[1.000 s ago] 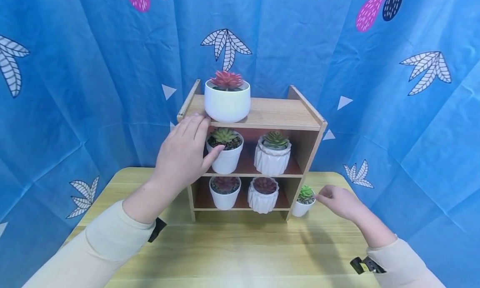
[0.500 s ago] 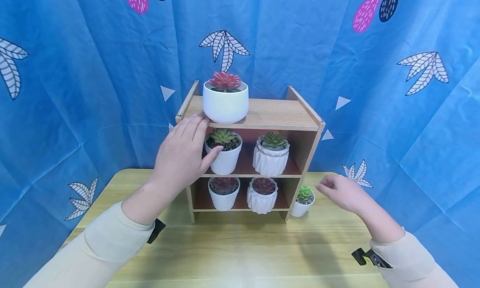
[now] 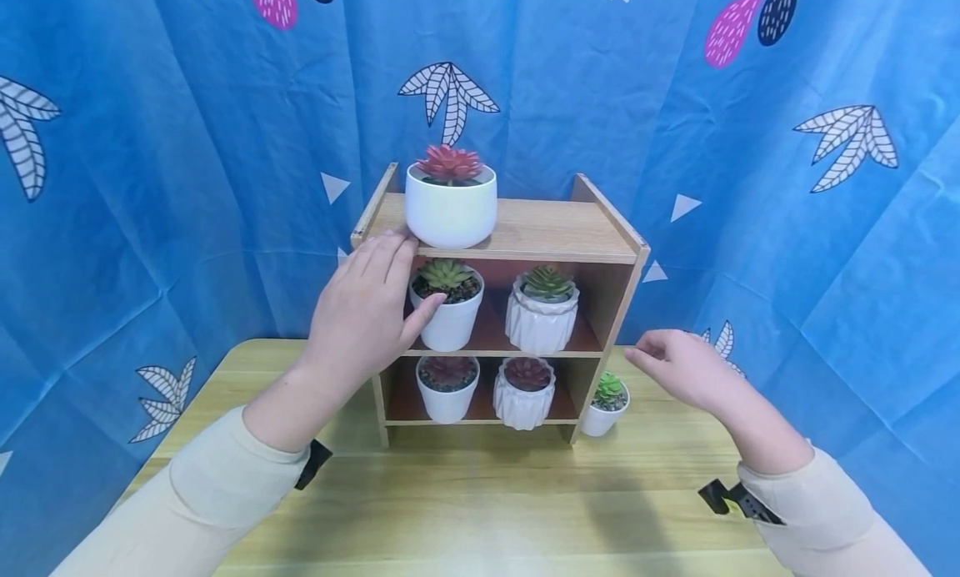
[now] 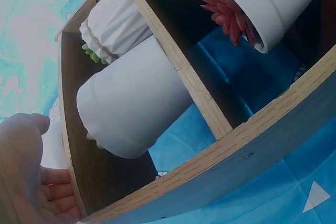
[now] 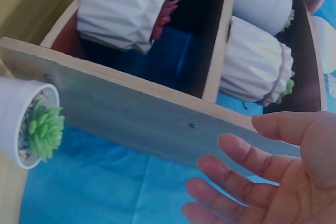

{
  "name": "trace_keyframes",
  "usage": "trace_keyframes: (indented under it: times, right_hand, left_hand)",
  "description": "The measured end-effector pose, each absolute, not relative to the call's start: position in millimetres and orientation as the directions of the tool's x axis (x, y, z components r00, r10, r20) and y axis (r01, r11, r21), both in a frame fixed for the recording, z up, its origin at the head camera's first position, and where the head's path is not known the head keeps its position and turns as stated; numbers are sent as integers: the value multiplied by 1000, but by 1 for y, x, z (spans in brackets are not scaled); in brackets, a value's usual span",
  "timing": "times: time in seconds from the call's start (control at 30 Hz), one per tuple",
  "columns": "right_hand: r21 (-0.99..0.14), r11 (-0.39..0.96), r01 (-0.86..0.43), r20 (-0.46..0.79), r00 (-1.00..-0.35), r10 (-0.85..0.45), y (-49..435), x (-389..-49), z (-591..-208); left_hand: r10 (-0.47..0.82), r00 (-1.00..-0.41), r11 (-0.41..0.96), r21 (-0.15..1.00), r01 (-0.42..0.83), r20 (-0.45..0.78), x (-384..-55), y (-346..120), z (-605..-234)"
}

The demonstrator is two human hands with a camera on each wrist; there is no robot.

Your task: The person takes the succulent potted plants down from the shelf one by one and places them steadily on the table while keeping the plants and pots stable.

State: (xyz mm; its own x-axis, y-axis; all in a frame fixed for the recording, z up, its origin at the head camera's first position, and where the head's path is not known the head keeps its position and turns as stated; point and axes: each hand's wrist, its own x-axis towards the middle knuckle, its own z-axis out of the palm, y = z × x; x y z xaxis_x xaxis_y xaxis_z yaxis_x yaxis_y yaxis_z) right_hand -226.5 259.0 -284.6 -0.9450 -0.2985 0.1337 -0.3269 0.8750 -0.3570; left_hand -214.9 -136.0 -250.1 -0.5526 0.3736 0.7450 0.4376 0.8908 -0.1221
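Note:
My left hand [image 3: 367, 298] rests with extended fingers on the top front left edge of the wooden shelf [image 3: 570, 227], beside a wide white pot with a red succulent [image 3: 452, 202]. Its thumb overlaps a white pot with a green succulent [image 3: 450, 318] on the middle tier. My right hand [image 3: 678, 364] hovers in the air beside the shelf's right side, holding nothing; the right wrist view shows its fingers spread and loosely bent. Below it, a small white pot with a bright green succulent [image 3: 604, 412] stands on the table, close against the shelf's right side.
A fluted white pot with a green succulent [image 3: 542, 317] stands on the middle tier. On the bottom tier are a smooth pot [image 3: 448, 398] and a fluted pot [image 3: 525, 402], both with dark red succulents. A patterned blue curtain [image 3: 225, 160] surrounds the wooden table [image 3: 465, 510].
My right hand has drawn away from the small bright green succulent and risen slightly. My left hand stays on the shelf edge.

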Motion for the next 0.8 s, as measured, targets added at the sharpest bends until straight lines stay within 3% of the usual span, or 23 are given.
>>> trace_keyframes:
  times: [0.8]
  right_hand:
    - [-336, 881, -333, 227, -936, -267, 246, -214, -245]
  left_hand:
    - [371, -559, 896, -128, 425, 741, -217, -135, -251]
